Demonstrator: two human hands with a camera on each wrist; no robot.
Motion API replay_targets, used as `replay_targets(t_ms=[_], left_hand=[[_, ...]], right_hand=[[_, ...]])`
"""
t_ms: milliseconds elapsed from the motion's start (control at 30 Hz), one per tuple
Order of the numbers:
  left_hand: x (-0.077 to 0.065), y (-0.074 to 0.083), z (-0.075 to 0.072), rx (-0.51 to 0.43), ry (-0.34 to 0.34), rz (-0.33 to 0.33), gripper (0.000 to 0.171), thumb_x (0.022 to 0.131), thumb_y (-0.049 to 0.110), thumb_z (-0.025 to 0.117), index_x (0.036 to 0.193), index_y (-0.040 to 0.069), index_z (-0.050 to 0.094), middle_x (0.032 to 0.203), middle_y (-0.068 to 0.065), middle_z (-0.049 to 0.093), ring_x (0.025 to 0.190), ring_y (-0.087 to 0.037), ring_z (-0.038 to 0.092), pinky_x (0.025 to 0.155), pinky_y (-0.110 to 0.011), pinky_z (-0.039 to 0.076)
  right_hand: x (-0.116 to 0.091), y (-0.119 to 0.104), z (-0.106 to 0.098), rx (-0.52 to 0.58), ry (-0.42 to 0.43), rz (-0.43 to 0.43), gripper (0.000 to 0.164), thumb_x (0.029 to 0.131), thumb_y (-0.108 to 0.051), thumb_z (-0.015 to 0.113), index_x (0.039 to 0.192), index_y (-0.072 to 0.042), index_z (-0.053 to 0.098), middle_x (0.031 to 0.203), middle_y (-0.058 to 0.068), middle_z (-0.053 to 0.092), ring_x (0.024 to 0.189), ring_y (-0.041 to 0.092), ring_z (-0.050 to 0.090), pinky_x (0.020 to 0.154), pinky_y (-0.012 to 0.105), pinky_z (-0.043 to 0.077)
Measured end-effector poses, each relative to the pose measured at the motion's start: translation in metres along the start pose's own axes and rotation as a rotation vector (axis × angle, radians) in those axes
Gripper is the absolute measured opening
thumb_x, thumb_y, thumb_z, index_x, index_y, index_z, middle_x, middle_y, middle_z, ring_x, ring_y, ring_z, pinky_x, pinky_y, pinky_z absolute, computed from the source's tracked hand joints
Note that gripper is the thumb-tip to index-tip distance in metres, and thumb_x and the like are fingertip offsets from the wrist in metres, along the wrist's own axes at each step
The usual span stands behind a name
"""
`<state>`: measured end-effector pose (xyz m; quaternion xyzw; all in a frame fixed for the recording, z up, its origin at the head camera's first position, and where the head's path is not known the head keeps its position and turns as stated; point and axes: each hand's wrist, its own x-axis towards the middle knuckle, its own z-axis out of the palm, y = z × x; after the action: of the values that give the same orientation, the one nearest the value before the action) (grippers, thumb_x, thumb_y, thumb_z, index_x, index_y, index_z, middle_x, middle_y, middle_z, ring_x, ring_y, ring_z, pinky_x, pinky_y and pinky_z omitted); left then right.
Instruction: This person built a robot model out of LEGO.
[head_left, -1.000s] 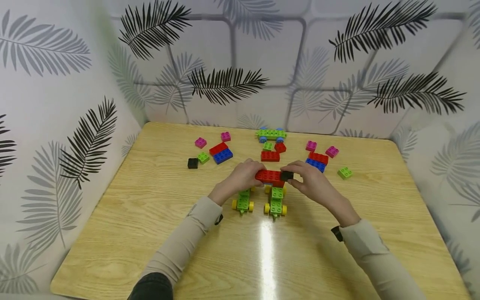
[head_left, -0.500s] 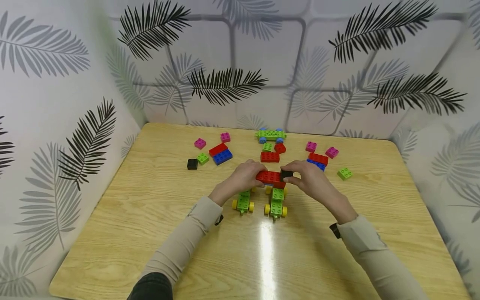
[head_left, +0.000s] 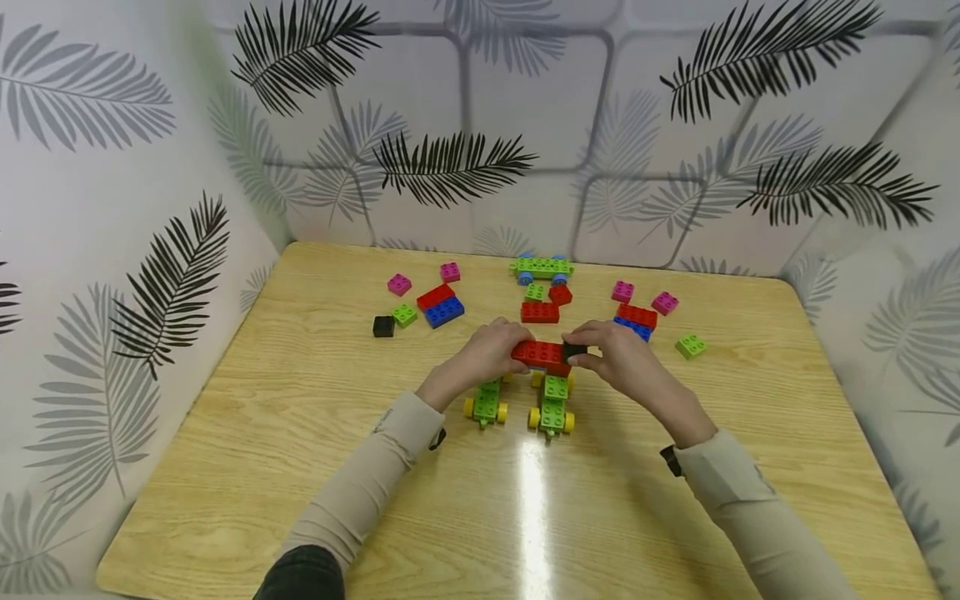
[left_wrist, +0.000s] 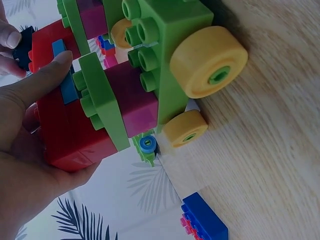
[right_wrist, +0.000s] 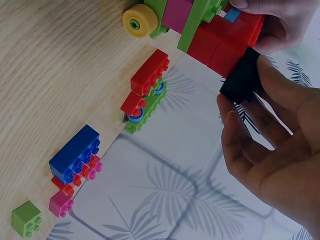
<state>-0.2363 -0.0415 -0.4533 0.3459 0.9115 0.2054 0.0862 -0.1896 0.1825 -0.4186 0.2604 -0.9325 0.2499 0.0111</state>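
Observation:
Two green wheeled bases with yellow wheels (left_wrist: 209, 62) stand side by side, bridged by red bricks (head_left: 542, 353). Magenta bricks (left_wrist: 132, 97) and green bricks are stacked between base and bridge in the left wrist view, and a blue piece (left_wrist: 65, 75) shows under the red. My left hand (head_left: 491, 350) grips the left end of the red bridge, thumb underneath by the blue piece. At the bridge's right end, my right hand (head_left: 618, 354) pinches a black brick (right_wrist: 242, 75) between thumb and fingers. It touches the red studded side; whether it is fully seated I cannot tell.
Behind the hands lie a green base with blue wheels (head_left: 542, 268) and a red brick (head_left: 540, 312). To the left are a black brick (head_left: 383, 326), a blue brick (head_left: 445, 312) and pink bricks. A green brick (head_left: 691, 346) lies to the right.

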Motion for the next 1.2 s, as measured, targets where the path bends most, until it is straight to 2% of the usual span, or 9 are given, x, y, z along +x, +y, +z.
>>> replay_targets(t_ms=[400, 567, 800, 1000, 1200], left_hand=[[0.001, 0.001, -0.003, 0.009, -0.009, -0.013, 0.037, 0.081, 0.020, 0.079, 0.114, 0.007, 0.066, 0.110, -0.005, 0.066, 0.097, -0.023, 0.052, 0.083, -0.038, 0.044], [0.002, 0.001, -0.003, 0.017, -0.021, -0.015, 0.037, 0.083, 0.021, 0.078, 0.114, 0.007, 0.066, 0.110, -0.006, 0.065, 0.099, -0.024, 0.052, 0.084, -0.039, 0.044], [0.003, 0.000, -0.001, 0.022, -0.014, -0.005, 0.036, 0.082, 0.021, 0.079, 0.113, 0.008, 0.066, 0.109, -0.004, 0.066, 0.099, -0.023, 0.052, 0.084, -0.038, 0.044], [0.004, 0.003, 0.001, 0.012, -0.008, 0.017, 0.035, 0.080, 0.021, 0.080, 0.110, 0.008, 0.066, 0.105, -0.003, 0.066, 0.093, -0.021, 0.052, 0.078, -0.035, 0.045], [0.005, 0.004, 0.001, 0.001, 0.001, -0.019, 0.038, 0.079, 0.020, 0.081, 0.111, 0.007, 0.065, 0.103, -0.003, 0.065, 0.091, -0.021, 0.052, 0.075, -0.033, 0.045]], right_hand=[[0.002, 0.004, -0.001, 0.032, -0.016, -0.005, 0.036, 0.086, -0.015, 0.073, 0.120, -0.003, 0.068, 0.112, 0.013, 0.067, 0.099, 0.030, 0.062, 0.083, 0.046, 0.052], [-0.003, 0.008, 0.007, 0.072, 0.039, 0.001, 0.039, 0.087, -0.015, 0.073, 0.123, -0.004, 0.065, 0.116, 0.012, 0.065, 0.105, 0.029, 0.059, 0.087, 0.047, 0.051], [-0.005, 0.006, 0.028, 0.032, 0.106, -0.001, 0.045, 0.085, -0.022, 0.074, 0.126, -0.005, 0.062, 0.117, 0.012, 0.062, 0.107, 0.029, 0.057, 0.090, 0.047, 0.050], [0.006, -0.001, 0.036, 0.011, 0.093, -0.033, 0.034, 0.084, -0.019, 0.075, 0.114, -0.006, 0.068, 0.105, 0.008, 0.066, 0.095, 0.025, 0.060, 0.084, 0.041, 0.052], [0.011, -0.004, 0.037, 0.005, 0.107, -0.061, 0.024, 0.082, -0.015, 0.078, 0.102, -0.004, 0.069, 0.094, 0.006, 0.063, 0.081, 0.020, 0.058, 0.074, 0.037, 0.052]])
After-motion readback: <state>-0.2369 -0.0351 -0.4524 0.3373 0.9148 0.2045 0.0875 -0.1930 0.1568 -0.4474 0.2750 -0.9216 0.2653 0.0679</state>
